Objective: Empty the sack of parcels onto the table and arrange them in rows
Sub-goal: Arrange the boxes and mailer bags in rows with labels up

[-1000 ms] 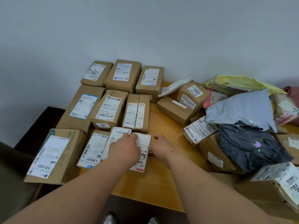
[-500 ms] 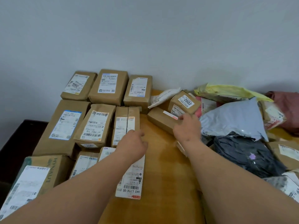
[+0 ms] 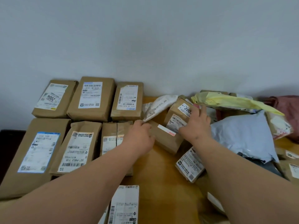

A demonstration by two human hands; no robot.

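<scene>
Brown paper parcels lie in rows on the left of the wooden table (image 3: 161, 183): three at the back (image 3: 91, 97), three in the middle (image 3: 76, 147), and a white-labelled one (image 3: 125, 206) at the front edge. A long brown box (image 3: 166, 141) lies slantwise in the middle. My left hand (image 3: 140, 136) has its fingers curled over that box's left end. My right hand (image 3: 195, 125) lies with spread, fairly straight fingers against the small box labelled 2002 (image 3: 178, 113), just behind the long box's right end.
An unsorted heap fills the right side: a white bag (image 3: 157, 107), a yellow bag (image 3: 226, 101), a grey bag (image 3: 246, 135), a pink bag (image 3: 288, 110) and a labelled box (image 3: 191, 164). The wall stands right behind. A dark surface (image 3: 9, 143) lies left of the table.
Both hands left the front-row parcel and reached forward. The left hand came to the long brown box, the right one to the small 2002 box. The view tilted up.
</scene>
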